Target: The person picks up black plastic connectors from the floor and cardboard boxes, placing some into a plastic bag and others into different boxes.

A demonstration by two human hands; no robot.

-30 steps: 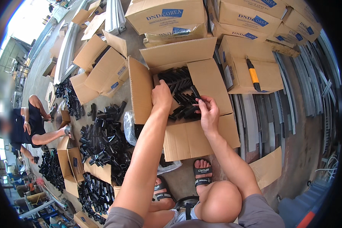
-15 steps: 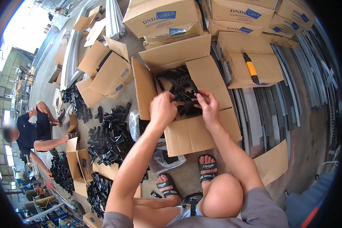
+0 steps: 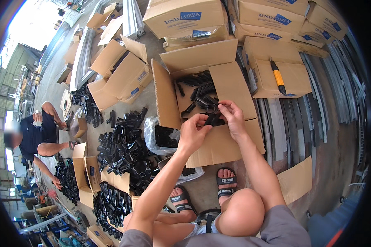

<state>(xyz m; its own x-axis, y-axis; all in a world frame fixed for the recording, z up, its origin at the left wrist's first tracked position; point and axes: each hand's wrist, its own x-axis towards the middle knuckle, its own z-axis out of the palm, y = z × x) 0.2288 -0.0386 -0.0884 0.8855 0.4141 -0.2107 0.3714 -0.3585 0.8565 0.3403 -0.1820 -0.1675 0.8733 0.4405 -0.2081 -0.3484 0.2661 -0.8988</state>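
An open cardboard box (image 3: 165, 94) stands in front of me with its flaps folded out. Loose black plastic pieces (image 3: 203, 88), short and tube-like, lie inside it. Over the box's near side, my left hand (image 3: 192, 133) is closed on a black plastic piece (image 3: 213, 120). My right hand (image 3: 234, 121) is just to the right, its thumb and fingers pinched at the same dark piece or one beside it. The fingers partly cover what they hold, so its full shape is hidden.
Heaps of black pieces (image 3: 121, 144) and a clear plastic bag (image 3: 149, 138) lie to the left. A co-worker (image 3: 39, 131) crouches farther left among open boxes. Closed cartons (image 3: 189, 20) are stacked behind. An orange-and-black tool (image 3: 278, 77) rests on a carton at right, beside long metal profiles (image 3: 290, 127).
My hands have drawn back toward the box's near edge, the left one turning so its fingers show around a black piece. The whole view has shifted slightly.
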